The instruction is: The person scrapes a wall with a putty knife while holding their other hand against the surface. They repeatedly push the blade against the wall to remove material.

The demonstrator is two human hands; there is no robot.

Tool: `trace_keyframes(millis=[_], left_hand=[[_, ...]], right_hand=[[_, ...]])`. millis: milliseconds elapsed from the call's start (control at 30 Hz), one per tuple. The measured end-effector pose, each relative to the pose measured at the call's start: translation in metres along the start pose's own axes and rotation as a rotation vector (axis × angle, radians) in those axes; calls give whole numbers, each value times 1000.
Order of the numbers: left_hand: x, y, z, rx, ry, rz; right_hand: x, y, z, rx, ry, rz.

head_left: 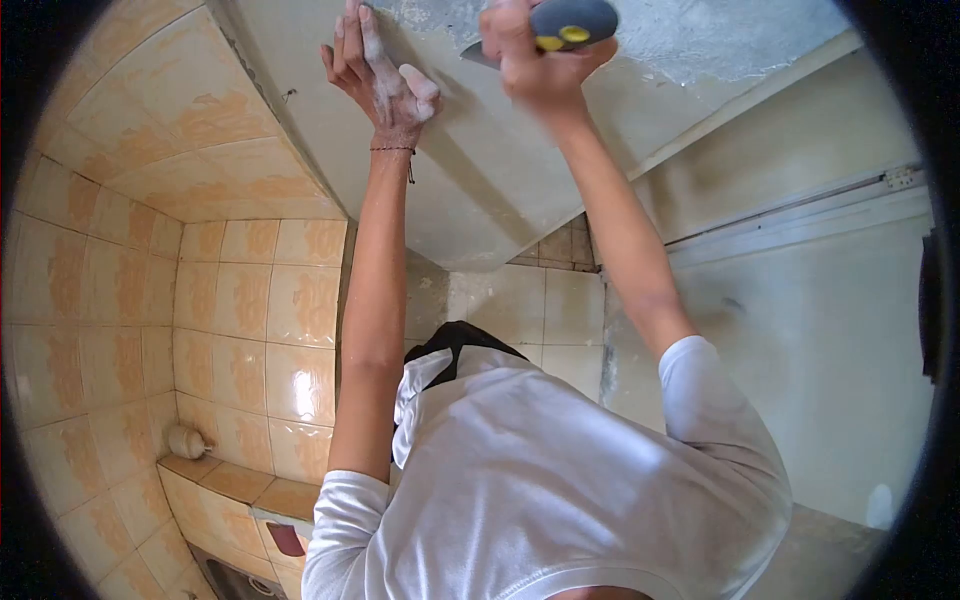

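Observation:
In the head view my right hand (545,60) is wrapped round a scraper (580,20) with a dark grey and yellow handle. Its thin blade (482,54) points left, close to a pale grey flat panel (480,170); whether it touches cannot be made out. My left hand (385,80), coated in white dust, is raised at the panel with its fingers stretched out and holds nothing. At the top, partly behind my right hand, a rough bluish-grey patch (690,40) with ragged edges breaks the panel's smooth coating.
Orange-and-cream tiled walls (255,300) stand on the left, with a tiled ledge (240,485) and a small round white object (187,441). A pale wall (790,330) on the right carries a cable run and a socket (900,178). Floor tiles (510,305) show below the panel.

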State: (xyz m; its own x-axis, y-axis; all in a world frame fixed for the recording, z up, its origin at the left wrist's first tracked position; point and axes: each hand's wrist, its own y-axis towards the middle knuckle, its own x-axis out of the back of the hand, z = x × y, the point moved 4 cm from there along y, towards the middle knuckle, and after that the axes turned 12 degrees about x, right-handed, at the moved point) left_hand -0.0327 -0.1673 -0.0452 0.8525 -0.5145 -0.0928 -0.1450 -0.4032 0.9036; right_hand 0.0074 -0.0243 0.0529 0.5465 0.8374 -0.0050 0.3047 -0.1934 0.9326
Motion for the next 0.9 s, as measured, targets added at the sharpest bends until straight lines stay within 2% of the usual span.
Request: trace_keyframes(millis=[33,67,133,167,233,267,300,367,400,433,500,533,633,667,700,767,833,900], left_hand=[[-1,0,1,-4,-6,-2],[-1,-1,3,0,7,4],[-1,-2,7,8,33,12],[-2,-2,7,12,38,16],[0,-4,7,16,38,39],[0,-2,7,28,83,45],[0,1,7,38,132,43],[1,1,5,21,134,47],[0,1,7,4,138,42],[-4,1,15,1,142,39],[-7,0,21,-22,175,40],[-4,1,15,-22,172,49],[-1,0,7,11,125,64],[-3,-2,12,9,140,68],[-4,1,14,5,156,65],[-4,1,16,29,161,81],[-1,-3,8,49,150,117],[0,0,-3,-6,76,70]], right_hand=[[-2,3,16,457,-507,15],[11,6,17,460,-507,11],[32,20,10,-70,294,299],[26,25,10,-76,301,297],[12,28,22,448,-425,264],[-3,-2,-6,471,-252,-55],[4,4,2,467,-257,-56],[23,23,11,6,214,145],[32,17,9,-46,168,187],[26,11,5,-45,171,183],[19,0,10,329,-107,-71],[7,-4,12,368,-389,164],[12,6,17,297,-442,276],[25,21,14,323,-198,279],[26,20,12,328,-197,275],[23,5,6,138,-112,314],[-25,-56,-34,-734,655,41],[-18,-28,-6,-403,414,-245]])
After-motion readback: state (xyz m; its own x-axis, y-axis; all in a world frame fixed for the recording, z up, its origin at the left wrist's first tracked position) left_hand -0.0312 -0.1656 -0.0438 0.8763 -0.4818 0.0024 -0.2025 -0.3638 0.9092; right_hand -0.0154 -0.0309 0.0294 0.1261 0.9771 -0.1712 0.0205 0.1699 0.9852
